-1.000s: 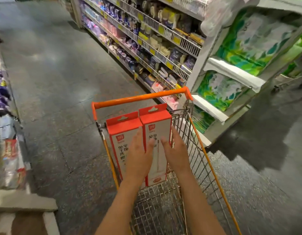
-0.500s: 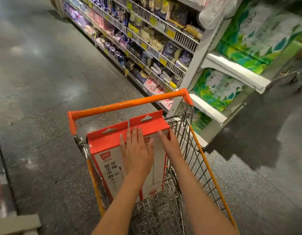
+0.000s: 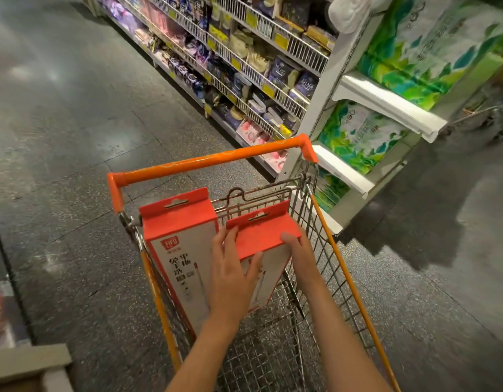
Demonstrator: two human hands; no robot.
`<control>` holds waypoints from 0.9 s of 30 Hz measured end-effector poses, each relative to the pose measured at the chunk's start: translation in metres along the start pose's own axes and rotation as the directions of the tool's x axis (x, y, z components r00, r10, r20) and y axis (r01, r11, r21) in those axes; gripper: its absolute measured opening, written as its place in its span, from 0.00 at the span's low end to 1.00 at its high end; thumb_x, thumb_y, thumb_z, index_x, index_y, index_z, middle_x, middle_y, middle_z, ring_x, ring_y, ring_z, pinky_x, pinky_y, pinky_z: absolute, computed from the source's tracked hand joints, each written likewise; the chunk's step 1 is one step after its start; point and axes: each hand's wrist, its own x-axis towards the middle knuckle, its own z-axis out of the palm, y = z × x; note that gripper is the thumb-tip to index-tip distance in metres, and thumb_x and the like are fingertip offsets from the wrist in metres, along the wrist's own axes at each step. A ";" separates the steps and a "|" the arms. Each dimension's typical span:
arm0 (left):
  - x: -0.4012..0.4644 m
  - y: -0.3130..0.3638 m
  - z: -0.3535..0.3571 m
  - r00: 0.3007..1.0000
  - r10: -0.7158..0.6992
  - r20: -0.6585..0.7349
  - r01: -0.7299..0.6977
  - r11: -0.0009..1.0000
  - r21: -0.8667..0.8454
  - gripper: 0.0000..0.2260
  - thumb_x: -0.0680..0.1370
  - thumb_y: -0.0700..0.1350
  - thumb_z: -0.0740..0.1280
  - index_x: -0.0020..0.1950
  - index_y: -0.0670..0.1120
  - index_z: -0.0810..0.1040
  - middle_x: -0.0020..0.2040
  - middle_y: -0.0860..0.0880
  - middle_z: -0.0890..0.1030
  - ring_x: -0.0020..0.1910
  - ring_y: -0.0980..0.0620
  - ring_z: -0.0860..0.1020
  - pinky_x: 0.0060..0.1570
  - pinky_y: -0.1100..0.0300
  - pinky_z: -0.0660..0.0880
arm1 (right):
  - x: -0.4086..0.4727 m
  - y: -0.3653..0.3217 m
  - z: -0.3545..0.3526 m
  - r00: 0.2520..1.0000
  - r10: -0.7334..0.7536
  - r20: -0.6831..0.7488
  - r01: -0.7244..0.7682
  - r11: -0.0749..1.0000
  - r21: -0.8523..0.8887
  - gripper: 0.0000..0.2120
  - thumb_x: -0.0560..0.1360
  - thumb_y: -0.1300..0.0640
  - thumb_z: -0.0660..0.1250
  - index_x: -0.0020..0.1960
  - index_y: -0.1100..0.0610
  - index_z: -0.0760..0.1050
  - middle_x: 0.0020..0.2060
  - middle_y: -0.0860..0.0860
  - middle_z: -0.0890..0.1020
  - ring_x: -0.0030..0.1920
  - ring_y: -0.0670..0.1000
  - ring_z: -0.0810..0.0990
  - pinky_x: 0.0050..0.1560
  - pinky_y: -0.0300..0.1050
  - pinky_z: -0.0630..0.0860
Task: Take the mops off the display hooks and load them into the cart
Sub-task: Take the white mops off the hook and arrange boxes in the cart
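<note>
bare forearms reach in from the bottom edge over the wire basket of the cart (image 3: 326,278), whose mesh floor shows between them. the left hand (image 3: 233,278) lies on the right-hand mop box (image 3: 261,250), fingers extended along its left edge and thumb spread across its white face, so the box is held between thumb and fingers. the right hand (image 3: 299,254) grips the same box from the other side, fingers curled around its right edge just under the red top. this box stands tilted inside the basket, its red hang tab pointing up and away from the person.

just beside it on the left, touching or nearly so, the left-hand mop box (image 3: 179,250) stands taller against the basket's left side, red on top with a slotted hang tab, white below with a red logo and dark printed characters. neither hand touches it.

past the boxes rises the folded wire child-seat flap, then the orange handle bar (image 3: 210,162) across the far end of the cart. beyond it spreads a dark speckled floor (image 3: 61,123). to the right, a white shelf unit (image 3: 386,103) carries green-and-white printed packs, and further along the aisle wire-fronted shelves (image 3: 244,69) hold small packaged goods with yellow price tags.
</note>
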 end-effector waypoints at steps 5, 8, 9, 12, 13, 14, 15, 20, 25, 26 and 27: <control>-0.018 -0.004 0.001 1.000 0.003 -0.015 -0.005 0.993 -0.120 0.30 0.76 0.54 0.72 0.74 0.50 0.64 0.72 0.49 0.64 0.63 0.65 0.64 0.54 0.77 0.65 | -0.024 0.006 -0.007 0.998 -0.049 0.036 0.050 0.999 -0.013 0.30 0.73 0.48 0.64 0.74 0.52 0.66 0.57 0.51 0.79 0.45 0.37 0.82 0.42 0.31 0.77; -0.022 -0.009 -0.002 0.994 -0.112 -0.009 0.107 0.971 -0.213 0.31 0.74 0.57 0.72 0.73 0.54 0.65 0.75 0.51 0.61 0.72 0.57 0.63 0.69 0.61 0.65 | -0.036 0.008 -0.011 0.998 -0.060 0.035 0.060 0.998 -0.007 0.27 0.76 0.46 0.66 0.73 0.43 0.64 0.60 0.49 0.77 0.49 0.37 0.82 0.44 0.36 0.80; -0.023 -0.009 -0.004 0.991 -0.129 0.027 0.132 0.964 -0.233 0.32 0.74 0.58 0.72 0.75 0.54 0.64 0.76 0.53 0.62 0.73 0.58 0.64 0.69 0.56 0.65 | -0.040 0.009 -0.013 0.998 -0.060 0.026 0.060 0.998 0.003 0.27 0.77 0.46 0.67 0.73 0.41 0.63 0.61 0.49 0.77 0.50 0.38 0.82 0.45 0.37 0.80; -0.029 0.000 -0.010 0.984 -0.118 0.136 0.159 0.924 -0.349 0.32 0.76 0.52 0.71 0.78 0.54 0.62 0.64 0.68 0.68 0.60 0.76 0.70 0.58 0.69 0.72 | -0.054 0.011 -0.014 0.997 -0.071 -0.008 0.071 0.997 0.041 0.29 0.75 0.48 0.67 0.74 0.41 0.64 0.64 0.52 0.78 0.53 0.43 0.83 0.46 0.41 0.81; -0.032 0.004 -0.011 0.981 -0.120 0.149 0.169 0.912 -0.373 0.31 0.77 0.48 0.72 0.77 0.54 0.63 0.61 0.69 0.68 0.57 0.78 0.71 0.52 0.73 0.72 | -0.059 0.012 -0.015 0.997 -0.073 -0.022 0.074 0.996 0.052 0.29 0.74 0.47 0.67 0.74 0.40 0.64 0.64 0.52 0.78 0.55 0.45 0.83 0.47 0.43 0.82; -0.035 0.007 -0.012 0.978 -0.130 0.161 0.185 0.896 -0.404 0.30 0.77 0.44 0.72 0.75 0.54 0.63 0.60 0.68 0.70 0.55 0.79 0.71 0.49 0.75 0.73 | -0.065 0.011 -0.016 0.997 -0.070 -0.038 0.072 0.996 0.058 0.29 0.74 0.47 0.68 0.73 0.39 0.65 0.64 0.52 0.78 0.55 0.46 0.83 0.47 0.43 0.82; -0.038 0.008 -0.014 0.976 -0.142 0.165 0.201 0.879 -0.432 0.30 0.76 0.42 0.73 0.74 0.54 0.64 0.59 0.66 0.71 0.55 0.78 0.72 0.49 0.76 0.73 | -0.070 0.012 -0.016 0.996 -0.074 -0.047 0.077 0.995 0.068 0.28 0.74 0.48 0.69 0.72 0.38 0.65 0.64 0.51 0.78 0.54 0.46 0.83 0.46 0.43 0.82; -0.058 0.022 -0.025 0.978 -0.146 0.151 0.204 0.820 -0.534 0.32 0.72 0.38 0.75 0.73 0.48 0.68 0.55 0.64 0.80 0.56 0.69 0.78 0.53 0.67 0.78 | -0.108 -0.001 -0.018 0.985 -0.126 -0.116 0.142 0.979 0.144 0.36 0.70 0.40 0.73 0.75 0.42 0.64 0.63 0.48 0.79 0.55 0.45 0.83 0.45 0.42 0.82; -0.081 0.063 -0.043 0.988 -0.072 0.138 0.140 0.798 -0.586 0.32 0.70 0.39 0.76 0.72 0.50 0.70 0.55 0.72 0.78 0.55 0.70 0.78 0.48 0.68 0.79 | -0.155 -0.025 -0.027 0.956 -0.223 -0.188 0.256 0.952 0.169 0.53 0.60 0.27 0.74 0.77 0.45 0.59 0.63 0.44 0.77 0.55 0.43 0.83 0.44 0.40 0.81; -0.087 0.073 -0.048 0.989 -0.066 0.134 0.134 0.790 -0.598 0.32 0.70 0.40 0.76 0.72 0.51 0.70 0.55 0.72 0.79 0.55 0.69 0.79 0.48 0.67 0.79 | -0.165 -0.028 -0.031 0.953 -0.239 -0.188 0.271 0.947 0.170 0.51 0.61 0.29 0.75 0.77 0.45 0.59 0.64 0.44 0.76 0.56 0.43 0.82 0.45 0.40 0.81; -0.091 0.080 -0.052 0.990 -0.060 0.131 0.128 0.779 -0.614 0.32 0.70 0.41 0.76 0.72 0.52 0.71 0.56 0.70 0.79 0.55 0.68 0.79 0.48 0.67 0.80 | -0.173 -0.028 -0.036 0.952 -0.246 -0.183 0.277 0.946 0.170 0.48 0.63 0.33 0.76 0.77 0.44 0.60 0.65 0.46 0.76 0.58 0.44 0.82 0.47 0.42 0.81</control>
